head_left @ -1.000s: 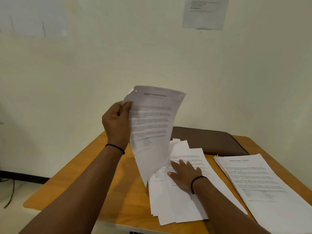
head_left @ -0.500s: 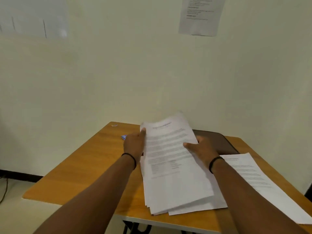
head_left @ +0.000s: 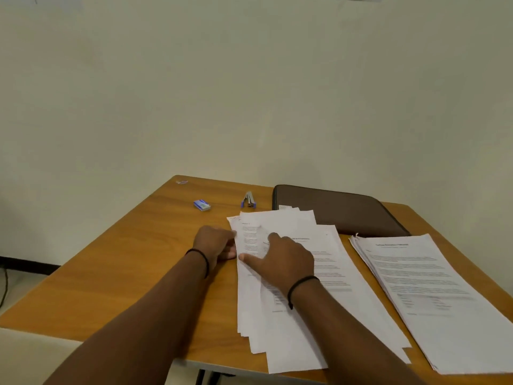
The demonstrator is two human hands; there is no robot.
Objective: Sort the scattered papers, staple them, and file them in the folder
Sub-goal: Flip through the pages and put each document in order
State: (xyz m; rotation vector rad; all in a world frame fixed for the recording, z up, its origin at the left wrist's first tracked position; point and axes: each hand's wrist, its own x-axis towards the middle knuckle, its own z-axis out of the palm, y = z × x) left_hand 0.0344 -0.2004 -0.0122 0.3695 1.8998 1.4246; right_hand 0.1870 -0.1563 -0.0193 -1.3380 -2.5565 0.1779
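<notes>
Head view: both hands lie on the loose papers (head_left: 302, 273) at lower centre of the desk (head_left: 125, 273); the left hand (head_left: 215, 243) curls at their left edge, the right hand (head_left: 283, 259) rests flat, fingers spread. A stapler (head_left: 249, 200) and brown folder (head_left: 338, 209) sit behind, a neat stack (head_left: 433, 295) lower right.

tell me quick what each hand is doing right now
Left hand: at the left edge of the loose papers; grip cannot be told.
Right hand: open, fingers spread, resting on the loose papers.
</notes>
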